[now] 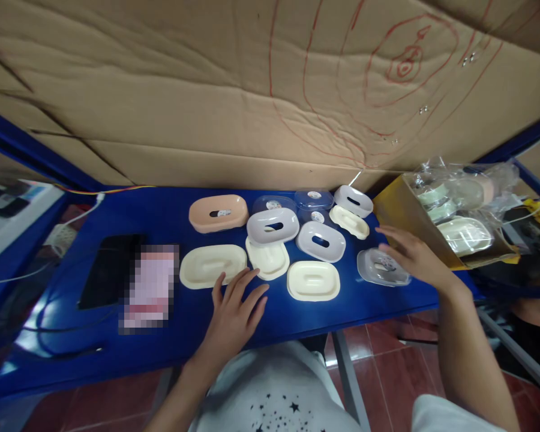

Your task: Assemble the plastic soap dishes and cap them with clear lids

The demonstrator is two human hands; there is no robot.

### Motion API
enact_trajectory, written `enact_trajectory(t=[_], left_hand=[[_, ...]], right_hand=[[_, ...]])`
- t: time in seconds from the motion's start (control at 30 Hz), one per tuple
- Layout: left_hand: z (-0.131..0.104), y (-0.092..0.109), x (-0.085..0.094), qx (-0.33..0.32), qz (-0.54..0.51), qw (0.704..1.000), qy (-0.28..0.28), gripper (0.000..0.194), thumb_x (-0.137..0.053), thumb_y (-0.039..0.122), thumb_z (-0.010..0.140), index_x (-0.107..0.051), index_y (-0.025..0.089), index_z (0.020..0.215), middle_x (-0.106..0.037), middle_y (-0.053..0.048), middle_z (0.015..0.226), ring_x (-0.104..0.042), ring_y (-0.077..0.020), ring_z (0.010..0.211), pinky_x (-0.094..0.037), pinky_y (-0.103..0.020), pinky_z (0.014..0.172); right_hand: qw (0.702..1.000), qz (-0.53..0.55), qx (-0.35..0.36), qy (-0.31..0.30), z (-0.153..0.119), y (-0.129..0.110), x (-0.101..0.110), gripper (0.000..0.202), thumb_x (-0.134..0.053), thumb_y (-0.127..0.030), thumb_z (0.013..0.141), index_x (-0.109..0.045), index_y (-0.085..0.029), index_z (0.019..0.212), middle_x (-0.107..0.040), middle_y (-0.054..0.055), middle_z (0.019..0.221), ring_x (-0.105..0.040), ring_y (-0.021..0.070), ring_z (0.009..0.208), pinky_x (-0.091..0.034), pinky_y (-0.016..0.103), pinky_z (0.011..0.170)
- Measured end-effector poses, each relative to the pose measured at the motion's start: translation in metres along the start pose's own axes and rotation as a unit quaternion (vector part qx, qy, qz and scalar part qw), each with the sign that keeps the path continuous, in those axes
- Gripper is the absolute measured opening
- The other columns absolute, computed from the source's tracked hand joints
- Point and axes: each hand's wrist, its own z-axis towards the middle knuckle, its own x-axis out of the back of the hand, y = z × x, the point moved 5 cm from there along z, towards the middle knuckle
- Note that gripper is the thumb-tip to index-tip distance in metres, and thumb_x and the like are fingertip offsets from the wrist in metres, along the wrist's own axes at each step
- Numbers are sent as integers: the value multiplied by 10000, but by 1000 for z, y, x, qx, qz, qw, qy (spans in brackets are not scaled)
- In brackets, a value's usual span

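Pastel dishes (314, 290) on blue table (292, 318)

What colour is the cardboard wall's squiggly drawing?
The squiggly drawing is red, clearest in the head view.

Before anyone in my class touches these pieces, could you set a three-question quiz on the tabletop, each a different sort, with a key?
1. True or false: The peach slotted oval dish lies farther left than every lavender slotted oval dish on the table.

2. Multiple choice: Which is nearest the clear plastic piece at the front right?
a) the left hand
b) the peach slotted oval dish
c) the right hand

3. Count: How many cream oval pieces lie on the table, outside the cardboard box?

Key: 1. True; 2. c; 3. Four
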Motion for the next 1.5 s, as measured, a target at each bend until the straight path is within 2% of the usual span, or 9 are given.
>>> enact_trajectory(t=[0.1,0.17,0.33,0.43,0.53,0.63,0.87,1.2,1.5], left_hand=[[3,15,0,-29,-37,999,-13,190,-595,196,1069,-720,254,1200,-682,-108,1435,-608,-273,1400,-248,-569,1318],[6,32,-4,-66,-62,995,-30,195,-585,186,1069,-717,250,1199,-687,-101,1421,-603,-253,1398,-246,-546,1323],[12,87,-33,-179,-70,977,-88,178,-585,215,1066,-706,244,1193,-676,-77,1458,-565,-250,1435,-109,-557,1362],[13,100,-52,-203,-32,973,-109,240,-584,219,1061,-684,226,1279,-630,-93,1538,-516,-286,1489,-11,-602,1359],[12,91,-57,-180,-6,978,-106,294,-589,199,1060,-661,220,1345,-648,-109,1511,-528,-298,1479,-47,-626,1347],[7,75,-52,-170,3,980,-105,302,-576,149,1063,-665,226,1341,-717,-97,1387,-593,-276,1401,-136,-603,1335],[-5,62,-39,-142,-25,983,-113,334,-516,94,1066,-661,232,1334,-742,-75,1319,-621,-248,1350,-163,-548,1333],[11,72,-52,-163,-72,973,-145,365,-524,58,1047,-639,194,1365,-693,-97,1395,-576,-254,1427,-239,-567,1336],[9,58,-33,-120,-40,985,-117,394,-559,104,1042,-647,242,1401,-583,-137,1561,-506,-306,1521,-243,-628,1336]], right_hand=[[996,-23,-61,-63,-59,9,-13,920,-801,-589,865,-409,-362,1665,-478,116,1700,-506,420,1529,-534,637,1153],[994,-38,-83,-55,-79,6,-21,948,-819,-581,844,-400,-365,1666,-497,123,1686,-493,431,1536,-515,681,1148],[993,85,-60,-51,-75,-20,-28,752,-707,-572,976,-429,-364,1642,-538,87,1660,-549,340,1505,-476,560,1233],[994,78,-70,7,-59,-18,-24,737,-670,-577,1003,-428,-322,1651,-522,115,1667,-530,343,1520,-458,563,1250],[995,4,-66,76,-51,-20,-23,680,-631,-557,1026,-476,-274,1625,-529,158,1648,-489,377,1542,-427,632,1244],[989,-63,-66,119,-59,-47,-31,548,-566,-491,1070,-535,-289,1578,-605,156,1566,-555,394,1465,-463,641,1167],[994,-58,0,94,-94,-128,-77,566,-604,-384,1068,-472,-383,1619,-734,106,1398,-730,367,1189,-564,555,949],[997,-16,-34,68,-82,-115,-71,398,-453,-310,1113,-533,-334,1503,-722,109,1415,-673,344,1240,-511,502,927],[977,-86,-46,187,-73,-89,-27,438,-466,-310,1090,-529,-286,1523,-728,155,1333,-669,354,1159,-472,520,990]])
